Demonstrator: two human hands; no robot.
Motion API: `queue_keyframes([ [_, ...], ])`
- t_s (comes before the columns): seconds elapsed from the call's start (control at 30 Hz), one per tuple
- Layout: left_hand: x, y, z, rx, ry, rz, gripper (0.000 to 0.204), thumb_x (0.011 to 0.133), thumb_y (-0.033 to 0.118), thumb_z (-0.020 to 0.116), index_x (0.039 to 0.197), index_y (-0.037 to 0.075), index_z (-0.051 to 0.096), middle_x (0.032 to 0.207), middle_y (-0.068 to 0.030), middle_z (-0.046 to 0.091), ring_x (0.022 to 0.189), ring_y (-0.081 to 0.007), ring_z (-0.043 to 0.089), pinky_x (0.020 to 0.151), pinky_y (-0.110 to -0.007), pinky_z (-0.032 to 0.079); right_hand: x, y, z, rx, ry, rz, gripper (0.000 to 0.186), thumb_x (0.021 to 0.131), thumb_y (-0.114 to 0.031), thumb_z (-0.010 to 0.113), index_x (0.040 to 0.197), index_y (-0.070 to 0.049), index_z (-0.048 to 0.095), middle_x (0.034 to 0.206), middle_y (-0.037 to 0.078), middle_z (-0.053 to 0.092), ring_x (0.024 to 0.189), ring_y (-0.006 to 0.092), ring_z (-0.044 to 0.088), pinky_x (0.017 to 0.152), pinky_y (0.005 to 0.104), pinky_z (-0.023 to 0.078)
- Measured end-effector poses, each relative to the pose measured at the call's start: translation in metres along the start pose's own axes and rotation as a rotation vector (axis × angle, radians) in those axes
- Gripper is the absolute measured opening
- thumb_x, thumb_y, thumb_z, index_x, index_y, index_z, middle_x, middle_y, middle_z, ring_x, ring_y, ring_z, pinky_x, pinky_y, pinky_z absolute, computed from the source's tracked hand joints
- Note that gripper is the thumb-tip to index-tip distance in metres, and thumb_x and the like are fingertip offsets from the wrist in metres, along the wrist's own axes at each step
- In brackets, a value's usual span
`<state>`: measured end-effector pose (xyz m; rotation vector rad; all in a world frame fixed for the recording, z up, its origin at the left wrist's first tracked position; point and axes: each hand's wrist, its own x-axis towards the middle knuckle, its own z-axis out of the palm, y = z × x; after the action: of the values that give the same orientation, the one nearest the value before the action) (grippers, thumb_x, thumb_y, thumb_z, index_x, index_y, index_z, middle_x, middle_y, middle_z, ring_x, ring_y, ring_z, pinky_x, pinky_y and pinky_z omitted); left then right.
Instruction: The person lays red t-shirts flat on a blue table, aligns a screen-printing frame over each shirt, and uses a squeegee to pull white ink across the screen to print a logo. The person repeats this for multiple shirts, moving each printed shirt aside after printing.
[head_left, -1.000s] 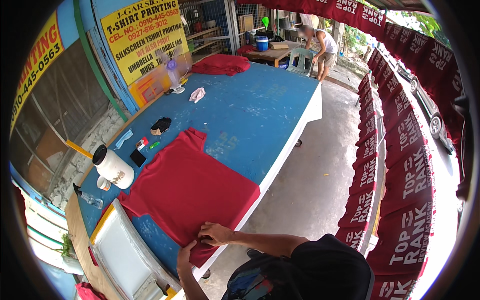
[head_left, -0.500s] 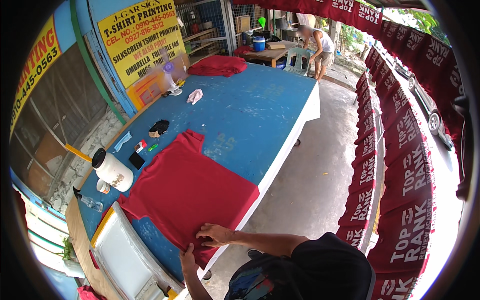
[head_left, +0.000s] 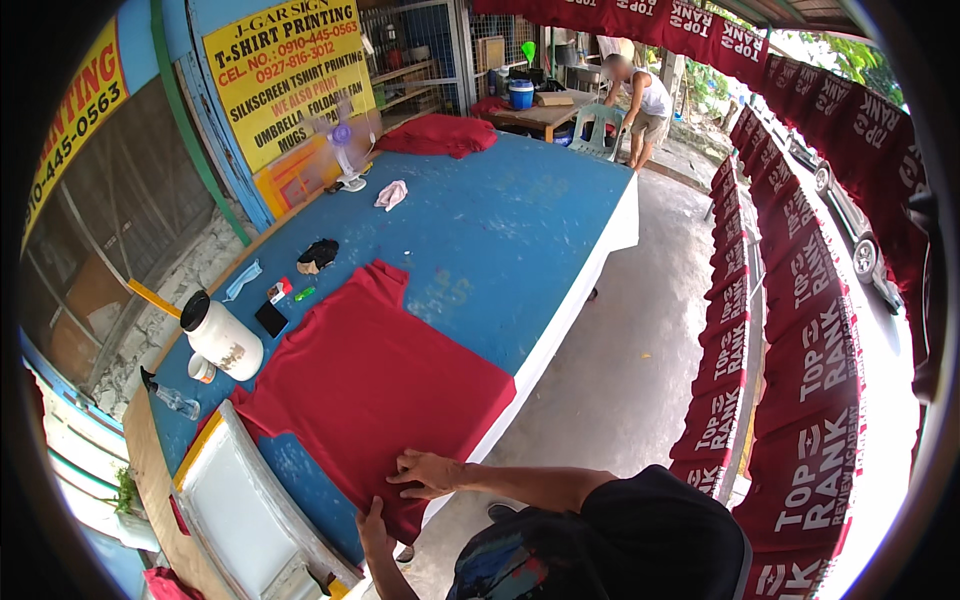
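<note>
A dark red T-shirt [head_left: 385,375] lies spread flat on the blue tabletop [head_left: 480,260], its lower end reaching the near edge. My right hand [head_left: 428,474] rests palm down on the shirt near that end, fingers bent a little and spread. Just left of it, my left hand [head_left: 376,530] touches the shirt's bottom edge, thumb and forefinger apart; its other fingers are hidden. A framed printing screen [head_left: 250,505] with a pale mesh lies left of my left hand, beside the shirt.
Left of the shirt stand a white jar [head_left: 230,345], a small cup [head_left: 201,369] and a spray bottle [head_left: 175,398]. A phone [head_left: 270,319] lies close by. Red cloth [head_left: 437,134] is heaped at the far end. Beyond, a person [head_left: 645,105] bends by a chair [head_left: 598,130].
My hands stay at the shirt's lower end with barely any shift. The whole view has tilted slightly. The far person leans a little differently by the chair.
</note>
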<state>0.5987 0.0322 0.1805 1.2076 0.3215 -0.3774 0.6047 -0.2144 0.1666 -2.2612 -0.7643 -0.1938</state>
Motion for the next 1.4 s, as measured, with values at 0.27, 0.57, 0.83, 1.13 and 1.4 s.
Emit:
queue_keyframes([
  [0.27,-0.021,0.007,0.006,0.134,0.001,0.024,0.064,0.101,0.015,0.076,0.155,-0.005,0.048,0.145,-0.0212,0.063,0.116,-0.0295,0.071,0.097,-0.041,0.064,0.000,-0.021,-0.015,0.005,-0.095,0.079,0.059,0.093,-0.040,0.082,0.144,-0.012,0.071,0.117,0.015,0.056,0.113,0.0349,0.054,0.101,0.0489,0.050],
  [0.57,-0.064,0.000,-0.003,0.687,0.080,0.293,0.065,0.093,0.009,0.079,0.150,-0.008,0.051,0.125,-0.0232,0.073,0.109,-0.0310,0.070,0.099,-0.043,0.056,-0.008,-0.030,-0.003,-0.160,-0.073,-0.043,0.065,0.103,-0.049,0.066,0.155,-0.009,0.060,0.162,0.018,0.049,0.157,0.0377,0.037,0.134,0.0564,0.024],
  [0.83,-0.096,-0.001,0.000,0.835,0.231,0.175,0.035,0.097,0.005,0.074,0.125,-0.005,0.055,0.097,-0.0234,0.074,0.089,-0.0321,0.075,0.075,-0.043,0.057,-0.022,-0.049,0.014,-0.056,-0.319,-0.187,0.058,0.115,-0.041,0.047,0.160,-0.005,0.052,0.173,0.017,0.041,0.166,0.0344,0.027,0.138,0.0541,0.013],
  [1.13,-0.034,0.017,0.062,1.200,0.122,0.884,0.061,0.103,0.025,0.073,0.153,-0.004,0.052,0.156,-0.0317,0.053,0.150,-0.0488,0.046,0.123,-0.058,0.039,0.022,-0.011,-0.020,-0.375,-0.019,0.114,0.072,0.111,-0.055,0.053,0.166,-0.009,0.045,0.174,0.018,0.040,0.165,0.0385,0.028,0.136,0.0563,0.017],
  [1.4,0.098,0.026,0.061,1.564,0.178,0.726,0.089,0.105,0.057,0.062,0.168,-0.001,0.037,0.175,-0.0346,0.027,0.164,-0.0512,0.022,0.133,-0.066,0.011,0.036,0.066,-0.056,-0.555,0.003,0.407,0.094,0.104,-0.074,0.050,0.173,-0.014,0.032,0.180,0.016,0.025,0.168,0.0390,0.015,0.136,0.0623,0.010],
])
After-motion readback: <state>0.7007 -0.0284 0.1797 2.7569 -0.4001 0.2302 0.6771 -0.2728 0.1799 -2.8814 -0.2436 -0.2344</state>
